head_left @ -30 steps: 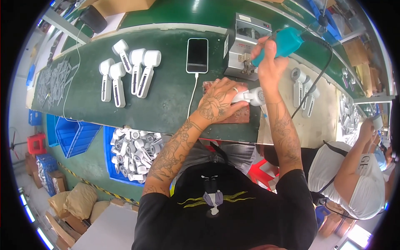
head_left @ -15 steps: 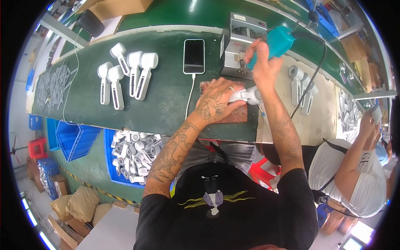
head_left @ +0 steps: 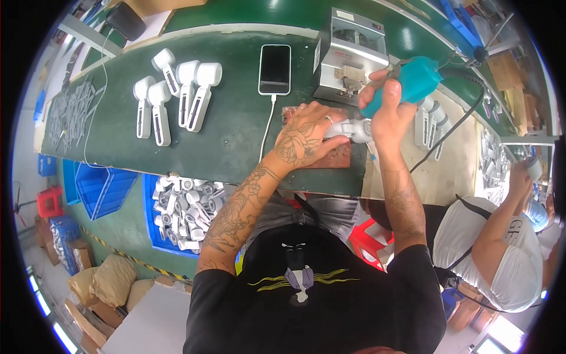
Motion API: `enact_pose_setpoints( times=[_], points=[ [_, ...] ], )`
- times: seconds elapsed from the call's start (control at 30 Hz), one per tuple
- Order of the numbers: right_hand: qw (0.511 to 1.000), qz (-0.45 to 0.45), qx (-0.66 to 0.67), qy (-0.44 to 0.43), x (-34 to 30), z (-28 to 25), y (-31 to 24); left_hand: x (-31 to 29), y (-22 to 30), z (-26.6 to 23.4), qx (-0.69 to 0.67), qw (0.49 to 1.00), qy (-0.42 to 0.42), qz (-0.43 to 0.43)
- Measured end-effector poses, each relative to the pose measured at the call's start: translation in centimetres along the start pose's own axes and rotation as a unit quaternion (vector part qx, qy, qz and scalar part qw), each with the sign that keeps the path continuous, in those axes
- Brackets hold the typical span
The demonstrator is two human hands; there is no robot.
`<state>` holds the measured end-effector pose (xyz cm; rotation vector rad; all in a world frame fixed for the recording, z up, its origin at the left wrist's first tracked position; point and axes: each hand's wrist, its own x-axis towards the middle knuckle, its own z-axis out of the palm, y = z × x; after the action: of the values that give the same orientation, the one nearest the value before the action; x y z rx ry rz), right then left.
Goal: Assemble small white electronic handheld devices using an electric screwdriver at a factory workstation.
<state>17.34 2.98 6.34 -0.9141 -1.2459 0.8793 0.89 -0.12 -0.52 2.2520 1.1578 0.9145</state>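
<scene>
Fingers of the left hand (head_left: 305, 134) lay across the handle of a white handheld fan (head_left: 360, 131), its thumb along the near side, gripping it and covering most of it. The right hand (head_left: 390, 112) was closed around a teal electric screwdriver (head_left: 420, 81), held above and to the right of the fan with its narrow end slanting down to the left; the bit could not be made out. The fan lay flat on a reddish-brown board (head_left: 333, 158), its round head pointing right, past the board's edge.

Left of the person's lap, below the green worktop (head_left: 227, 159), stood a blue bin (head_left: 148, 219) heaped with white fan pieces (head_left: 190, 213). A pale sheet (head_left: 407, 183) covered the worktop to the right.

Beyond the left hand lay a smartphone (head_left: 275, 68), face up, with a white cable (head_left: 268, 127) plugged into its near end. Just right of it stood a grey metal screw feeder (head_left: 348, 59), behind the board. Five white fans (head_left: 203, 97) lay in a loose cluster well to the left, and a pile of grey strips (head_left: 72, 115) farther left. More fans (head_left: 422, 127) lay on the pale sheet, beyond the right forearm.

At the far right, a co-worker in a white top (head_left: 514, 265) held up a small pale object (head_left: 534, 170).
</scene>
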Motion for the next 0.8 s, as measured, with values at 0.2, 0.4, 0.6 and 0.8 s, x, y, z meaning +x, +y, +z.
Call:
enact_pose_setpoints(
  times=[0.2, 0.4, 0.6, 0.8],
  points=[
    [1.000, 0.029, 0.011, -0.002, -0.6, -0.1, 1.6, 0.0, 0.0, 0.2, 0.010, 1.000, -0.005, -0.007],
    [1.000, 0.026, 0.011, 0.009, -0.7, 0.0, 1.8, 0.2, 0.6, -0.1, 0.047, 0.999, -0.004, -0.005],
    [1.000, -0.006, -0.018, -0.011, -0.6, -0.1, 1.9, 0.2, 0.4, -0.1, 0.050, 0.999, 0.013, 0.010],
    [0.997, -0.065, -0.040, 0.010, 1.6, 0.3, 0.9, 0.0, 0.0, 0.5, 0.053, 0.998, 0.041, 0.022]
  ],
)
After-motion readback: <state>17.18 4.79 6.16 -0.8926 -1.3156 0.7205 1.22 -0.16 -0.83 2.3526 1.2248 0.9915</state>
